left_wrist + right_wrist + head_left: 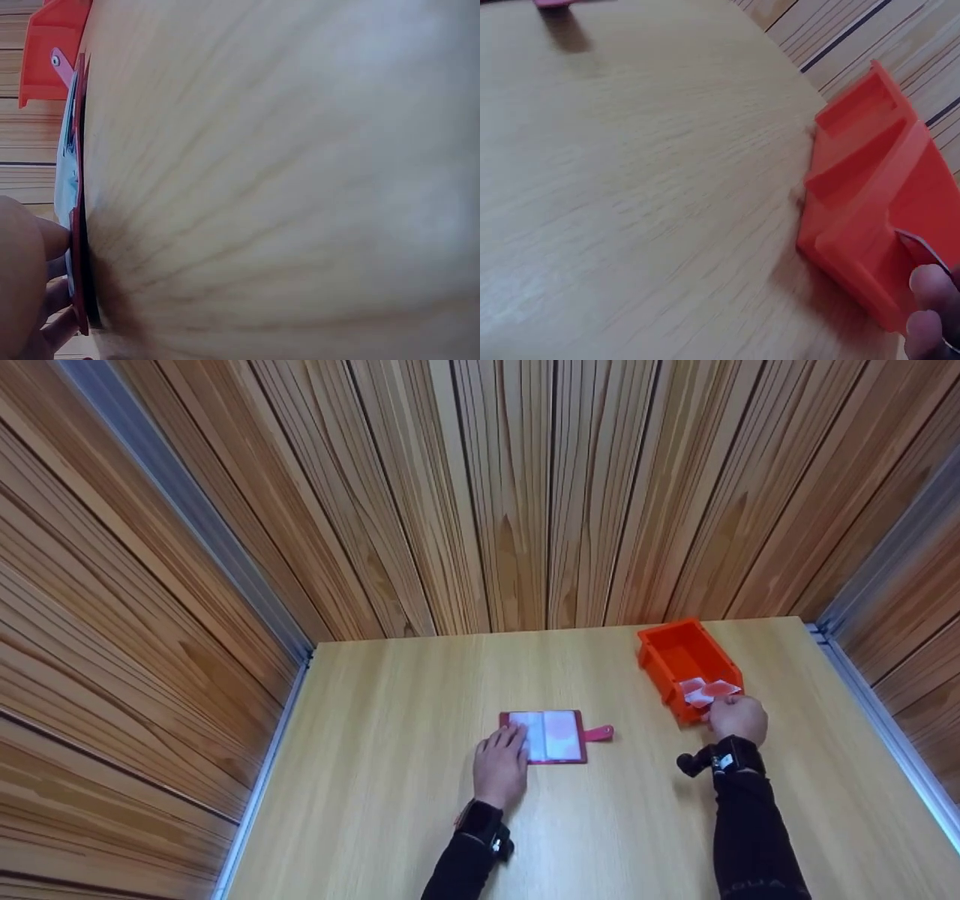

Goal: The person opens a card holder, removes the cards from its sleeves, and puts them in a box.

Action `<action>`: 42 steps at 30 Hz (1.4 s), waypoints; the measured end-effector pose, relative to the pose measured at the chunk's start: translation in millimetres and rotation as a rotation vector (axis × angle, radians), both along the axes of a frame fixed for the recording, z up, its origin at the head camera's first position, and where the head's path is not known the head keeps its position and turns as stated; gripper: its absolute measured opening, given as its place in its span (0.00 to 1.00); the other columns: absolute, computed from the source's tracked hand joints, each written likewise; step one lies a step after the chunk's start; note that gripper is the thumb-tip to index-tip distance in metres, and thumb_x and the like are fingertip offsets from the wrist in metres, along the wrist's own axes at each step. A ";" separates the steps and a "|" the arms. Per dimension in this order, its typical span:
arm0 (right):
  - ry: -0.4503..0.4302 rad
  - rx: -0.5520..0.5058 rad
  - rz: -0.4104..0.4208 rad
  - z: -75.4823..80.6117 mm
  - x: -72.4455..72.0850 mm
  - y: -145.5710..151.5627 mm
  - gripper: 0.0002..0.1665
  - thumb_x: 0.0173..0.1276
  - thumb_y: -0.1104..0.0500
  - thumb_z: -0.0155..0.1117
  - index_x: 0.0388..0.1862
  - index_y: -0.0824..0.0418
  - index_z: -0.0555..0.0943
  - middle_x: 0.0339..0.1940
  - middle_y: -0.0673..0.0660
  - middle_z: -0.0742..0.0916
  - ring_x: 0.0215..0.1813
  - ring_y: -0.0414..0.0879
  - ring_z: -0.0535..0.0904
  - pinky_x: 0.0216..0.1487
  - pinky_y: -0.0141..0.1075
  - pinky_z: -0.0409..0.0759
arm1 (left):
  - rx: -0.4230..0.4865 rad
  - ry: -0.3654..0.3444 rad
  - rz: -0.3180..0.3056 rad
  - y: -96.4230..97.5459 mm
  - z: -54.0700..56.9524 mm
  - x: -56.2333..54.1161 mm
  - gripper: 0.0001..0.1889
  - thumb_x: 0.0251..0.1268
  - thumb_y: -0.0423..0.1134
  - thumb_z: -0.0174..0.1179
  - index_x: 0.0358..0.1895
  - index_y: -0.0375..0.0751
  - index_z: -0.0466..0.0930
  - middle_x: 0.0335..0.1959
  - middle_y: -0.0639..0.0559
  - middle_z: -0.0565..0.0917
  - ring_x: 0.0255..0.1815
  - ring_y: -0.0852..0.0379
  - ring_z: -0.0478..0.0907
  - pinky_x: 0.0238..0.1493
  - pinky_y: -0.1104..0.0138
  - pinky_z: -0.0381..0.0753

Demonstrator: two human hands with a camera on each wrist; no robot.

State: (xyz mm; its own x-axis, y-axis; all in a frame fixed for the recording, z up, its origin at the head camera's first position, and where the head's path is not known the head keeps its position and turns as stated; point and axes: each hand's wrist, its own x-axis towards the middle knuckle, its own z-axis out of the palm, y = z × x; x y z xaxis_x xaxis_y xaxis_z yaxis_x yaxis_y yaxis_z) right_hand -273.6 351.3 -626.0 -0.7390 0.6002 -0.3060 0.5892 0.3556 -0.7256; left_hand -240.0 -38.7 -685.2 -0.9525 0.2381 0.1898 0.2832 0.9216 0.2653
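A small card holder (562, 735) with a red cover lies open on the table, its clear sleeves showing and a pink strap (599, 733) sticking out to the right. My left hand (501, 769) rests on its left side, fingers laid over the sleeve; in the left wrist view the thumb (54, 238) touches the cover's edge. At the front of an orange bin (679, 652), my right hand (739, 718) has curled fingers and pinches a red-and-white card (716, 690). Another such card (691, 685) lies beside it over the bin's front. The right fingertips (928, 289) show only partly in the right wrist view.
The light wooden table (390, 712) ends at a plank wall (517, 510) behind. Metal rails (259, 780) run along its left and right sides. The bin stands near the back right, close to the wall.
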 end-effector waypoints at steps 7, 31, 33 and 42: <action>-0.013 0.104 0.004 -8.2 -2.7 -10.2 0.23 0.79 0.51 0.50 0.48 0.70 0.83 0.39 0.66 0.86 0.46 0.61 0.79 0.53 0.50 0.75 | -0.004 -0.007 0.009 -2.7 -1.0 1.0 0.23 0.80 0.47 0.53 0.73 0.50 0.75 0.73 0.52 0.77 0.75 0.49 0.71 0.73 0.50 0.70; -0.110 0.089 -0.091 -17.4 -16.5 -11.0 0.28 0.77 0.41 0.55 0.37 0.66 0.81 0.25 0.58 0.80 0.41 0.58 0.77 0.42 0.43 0.66 | 0.013 0.008 0.006 2.2 -0.5 1.3 0.23 0.79 0.47 0.55 0.72 0.51 0.77 0.72 0.53 0.78 0.74 0.49 0.72 0.72 0.50 0.72; -0.112 0.096 -0.083 -17.9 -17.5 -11.0 0.28 0.77 0.40 0.55 0.37 0.66 0.81 0.25 0.58 0.80 0.41 0.58 0.77 0.42 0.43 0.66 | 0.022 0.000 0.007 1.4 1.0 0.6 0.23 0.79 0.47 0.54 0.72 0.51 0.76 0.73 0.53 0.78 0.75 0.49 0.72 0.72 0.50 0.71; -0.100 0.082 -0.064 -13.5 -14.7 -13.4 0.28 0.78 0.42 0.53 0.37 0.66 0.80 0.26 0.59 0.81 0.42 0.59 0.77 0.43 0.44 0.67 | 0.020 0.002 0.005 -0.2 -0.6 -0.4 0.23 0.79 0.47 0.54 0.73 0.51 0.76 0.73 0.53 0.78 0.74 0.49 0.72 0.72 0.50 0.71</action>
